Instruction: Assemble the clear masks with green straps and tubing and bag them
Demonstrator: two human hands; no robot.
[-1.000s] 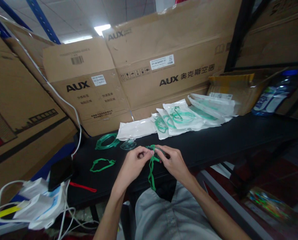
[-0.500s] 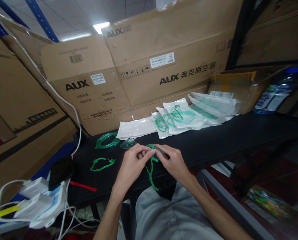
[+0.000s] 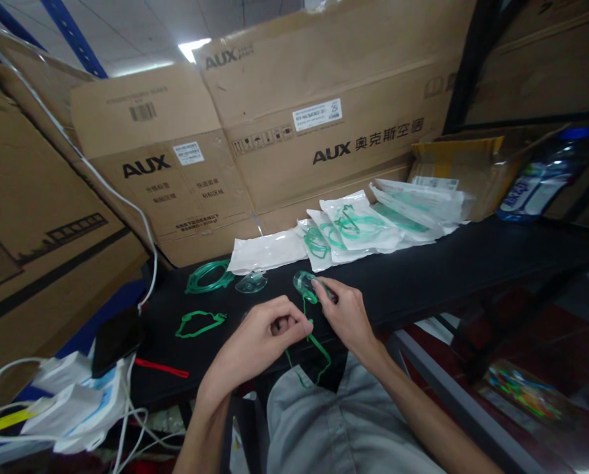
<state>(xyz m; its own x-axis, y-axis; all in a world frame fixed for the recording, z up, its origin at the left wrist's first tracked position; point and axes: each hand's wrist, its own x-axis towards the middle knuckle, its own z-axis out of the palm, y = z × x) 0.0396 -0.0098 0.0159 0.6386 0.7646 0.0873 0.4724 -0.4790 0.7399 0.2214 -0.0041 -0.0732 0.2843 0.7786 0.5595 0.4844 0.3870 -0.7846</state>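
My right hand point(image 3: 344, 309) grips a clear greenish oxygen mask point(image 3: 304, 284) by its right side, just above the black table. A green elastic strap point(image 3: 321, 349) hangs from the mask toward my lap. My left hand point(image 3: 275, 324) pinches that strap between thumb and finger, lower and left of the mask. A second clear mask piece point(image 3: 252, 282) lies beyond my left hand. Left of it is a coil of green tubing point(image 3: 208, 276). A separate loop of green strap point(image 3: 200, 323) rests on the table nearer to me.
White packets point(image 3: 354, 224) with green contents line the back of the table. Behind them stand large cardboard panels point(image 3: 275, 131). A blue-capped bottle point(image 3: 536, 184) is at right. At left are a dark phone point(image 3: 118, 342), white chargers point(image 3: 70, 401), cables and a red cord point(image 3: 162, 368).
My hands have moved apart. The left came down toward me, drawing the strap away from the mask, while the right kept the mask, which now shows more fully.
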